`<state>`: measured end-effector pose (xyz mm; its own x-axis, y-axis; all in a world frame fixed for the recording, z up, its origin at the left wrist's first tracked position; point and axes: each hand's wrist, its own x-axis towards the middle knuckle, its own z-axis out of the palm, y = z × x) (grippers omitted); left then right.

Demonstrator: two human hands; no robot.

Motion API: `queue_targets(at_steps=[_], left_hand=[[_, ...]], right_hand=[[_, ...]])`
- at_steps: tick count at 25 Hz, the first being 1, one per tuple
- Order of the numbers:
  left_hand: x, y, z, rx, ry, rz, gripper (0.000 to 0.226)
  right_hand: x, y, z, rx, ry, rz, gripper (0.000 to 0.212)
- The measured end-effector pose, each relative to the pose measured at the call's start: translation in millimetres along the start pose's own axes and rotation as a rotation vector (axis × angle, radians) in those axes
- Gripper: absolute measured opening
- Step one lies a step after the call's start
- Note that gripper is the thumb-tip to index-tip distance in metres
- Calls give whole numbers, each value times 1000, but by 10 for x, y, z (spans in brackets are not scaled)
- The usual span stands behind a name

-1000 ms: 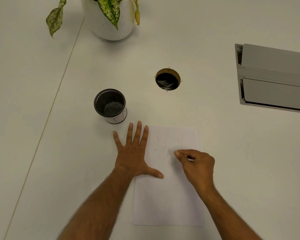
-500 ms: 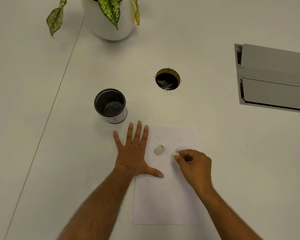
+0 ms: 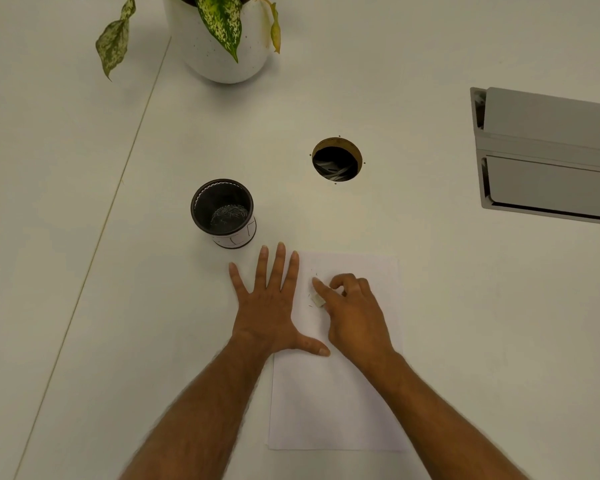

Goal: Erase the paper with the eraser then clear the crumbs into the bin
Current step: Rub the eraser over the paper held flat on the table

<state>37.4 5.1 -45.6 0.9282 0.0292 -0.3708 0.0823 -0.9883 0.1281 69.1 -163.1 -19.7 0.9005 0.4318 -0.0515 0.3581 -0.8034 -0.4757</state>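
Two hands on one sheet of paper (image 3: 336, 403).
Left hand (image 3: 269, 306) lay flat, fingers spread, holding its edge; right hand (image 3: 355, 313) pinched the eraser (image 3: 317, 299) on the upper part, bin (image 3: 222, 211) nearby.

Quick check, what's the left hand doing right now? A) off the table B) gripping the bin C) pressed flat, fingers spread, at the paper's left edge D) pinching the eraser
C: the left hand lies flat with fingers spread across the left edge of the paper, while the right hand is on the eraser.
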Motion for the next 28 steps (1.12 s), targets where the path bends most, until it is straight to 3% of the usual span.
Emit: queue_targets(at_steps=[6, 9, 13, 17, 22, 28], left_hand=[[1, -5, 4, -12, 6, 0, 161], [-3, 0, -7, -7, -1, 0, 162], [-3, -2, -24, -8, -9, -7, 163], [-4, 3, -26, -15, -8, -4, 165], [0, 5, -30, -16, -12, -1, 165], [-11, 3, -26, -19, -21, -1, 165]], right_hand=[[51, 103, 50, -47, 58, -116, 28], [-29, 99, -55, 132, 148, 8, 19], [-84, 168, -201, 270, 297, 127, 17], [-122, 287, -158, 179, 292, 187, 20], [-62, 319, -100, 50, 278, 134, 23], [-9, 334, -111, 50, 263, 129, 21]])
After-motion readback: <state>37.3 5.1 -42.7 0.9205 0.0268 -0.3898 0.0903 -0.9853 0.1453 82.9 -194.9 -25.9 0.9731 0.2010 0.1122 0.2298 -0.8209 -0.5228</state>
